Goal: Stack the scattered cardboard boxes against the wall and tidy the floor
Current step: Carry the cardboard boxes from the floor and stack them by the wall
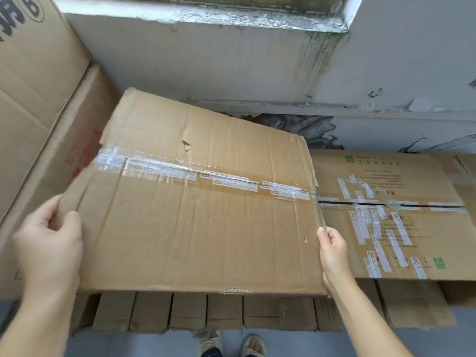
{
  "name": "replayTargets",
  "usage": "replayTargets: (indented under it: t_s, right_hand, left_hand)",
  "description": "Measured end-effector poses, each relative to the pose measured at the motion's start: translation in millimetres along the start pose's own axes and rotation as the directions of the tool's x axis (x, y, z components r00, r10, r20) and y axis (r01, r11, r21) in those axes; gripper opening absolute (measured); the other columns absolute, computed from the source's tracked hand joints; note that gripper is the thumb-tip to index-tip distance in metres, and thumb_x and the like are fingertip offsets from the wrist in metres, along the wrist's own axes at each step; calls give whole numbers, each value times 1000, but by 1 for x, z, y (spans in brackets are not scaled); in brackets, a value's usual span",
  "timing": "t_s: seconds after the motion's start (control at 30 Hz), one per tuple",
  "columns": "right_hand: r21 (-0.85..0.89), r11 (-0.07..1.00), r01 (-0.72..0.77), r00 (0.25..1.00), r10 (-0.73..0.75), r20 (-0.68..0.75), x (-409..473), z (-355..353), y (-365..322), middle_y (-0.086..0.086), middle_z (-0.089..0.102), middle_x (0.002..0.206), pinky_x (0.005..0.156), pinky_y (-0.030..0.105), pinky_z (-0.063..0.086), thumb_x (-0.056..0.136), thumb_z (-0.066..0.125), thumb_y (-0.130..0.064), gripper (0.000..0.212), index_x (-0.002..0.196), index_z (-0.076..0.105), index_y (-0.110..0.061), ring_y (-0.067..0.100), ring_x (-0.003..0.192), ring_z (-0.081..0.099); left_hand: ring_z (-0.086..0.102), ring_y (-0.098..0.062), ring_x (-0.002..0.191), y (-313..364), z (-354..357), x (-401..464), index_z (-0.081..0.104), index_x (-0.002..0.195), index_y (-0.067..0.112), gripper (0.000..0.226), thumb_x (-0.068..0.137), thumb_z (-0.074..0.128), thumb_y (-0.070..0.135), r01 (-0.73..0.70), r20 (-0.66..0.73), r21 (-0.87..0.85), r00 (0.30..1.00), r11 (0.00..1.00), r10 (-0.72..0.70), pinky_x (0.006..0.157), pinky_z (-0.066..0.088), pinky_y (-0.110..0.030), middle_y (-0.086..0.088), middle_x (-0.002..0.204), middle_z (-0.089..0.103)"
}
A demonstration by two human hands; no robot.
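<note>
1. The left hand (49, 243) grips the left edge of a flattened cardboard box (201, 202), with fingers curled around it.
2. The right hand (333, 253) pinches the right edge of the same box.
3. This box lies tilted on a row of cartons (190, 314), close to the peeling wall (231, 68).
4. Just beside it, on the right, sits a taped box (386, 220).
5. A large box (33, 99) stands at the left.

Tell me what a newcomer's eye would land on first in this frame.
First, the big flattened brown cardboard box with clear tape, mid-frame and tilted, gripped at its edges by the left hand and right hand. Next, the damp-stained, peeling white wall behind it, and the taped cardboard box with green printing lying to the right.
</note>
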State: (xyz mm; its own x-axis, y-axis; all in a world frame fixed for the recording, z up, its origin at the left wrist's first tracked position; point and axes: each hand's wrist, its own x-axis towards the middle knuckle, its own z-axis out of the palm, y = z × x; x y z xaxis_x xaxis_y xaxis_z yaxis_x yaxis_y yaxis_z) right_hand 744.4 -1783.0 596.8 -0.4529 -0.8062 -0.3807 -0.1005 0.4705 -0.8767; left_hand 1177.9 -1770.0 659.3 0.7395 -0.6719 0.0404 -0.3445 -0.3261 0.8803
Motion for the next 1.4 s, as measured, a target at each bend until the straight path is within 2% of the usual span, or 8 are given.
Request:
replayTargets:
  t_s: [0.1,0.2,0.37,0.57,0.93,1.03,1.13,1.4]
  right_hand:
    - [-123,992,36,999,-41,-35,29,1,-3,9,52,79,68,33,37,100,43,-24,28,97,55,1,22,74,48]
    - [-303,952,39,996,-63,-69,53,3,3,5,53,78,62,33,34,100,42,-26,28,99,54,-1,22,72,50]
    - [-548,837,5,999,-30,-37,71,11,29,17,43,131,92,39,39,99,45,-16,35,131,44,-5,33,109,51]
    - [-717,693,77,996,-29,80,64,21,73,13,38,120,95,38,38,98,43,-14,55,150,27,-17,32,105,50]
    - [-921,385,67,992,74,103,57,18,58,17,28,141,97,38,40,100,40,-28,56,151,19,-22,31,131,32]
    - [-908,411,79,981,130,144,52,10,49,14,25,146,102,41,37,98,45,-31,57,151,22,-25,30,136,26]
    - [-831,536,149,964,107,242,31,-9,35,13,26,148,107,43,35,98,47,-29,57,150,26,-23,29,138,22]
    - [-437,835,336,870,-97,483,-72,-81,-33,-3,36,143,103,29,33,95,50,-38,62,149,22,-33,9,129,38]
  left_hand:
    - [56,-24,114,1,36,-24,54,130,17,44,87,48,21,-13,77,35,997,999,11,99,45,-47,-4,123,60]
    - [53,-29,115,-31,75,-20,54,130,13,39,92,45,13,93,148,125,983,988,-111,100,42,-45,-9,125,56]
    - [45,-38,122,-73,121,-24,40,142,7,45,97,43,10,161,306,323,915,933,-264,101,35,-44,-18,136,41]
    - [41,-34,130,-111,125,-36,22,152,21,52,102,37,21,218,505,438,743,872,-439,102,33,-38,-11,149,39]
    - [43,-32,127,-111,125,-35,17,152,29,53,103,34,21,227,525,451,715,863,-462,99,34,-37,-8,148,40]
    - [40,-37,130,-99,121,-34,8,154,24,62,100,40,21,222,486,538,707,814,-514,105,35,-41,-16,151,31]
    - [45,-37,124,-75,101,-37,20,152,26,61,96,46,23,164,509,535,721,829,-471,104,40,-43,-17,148,32]
    - [49,-17,121,26,-5,-115,39,141,27,43,99,46,25,74,635,145,758,987,-150,97,39,-32,4,124,55]
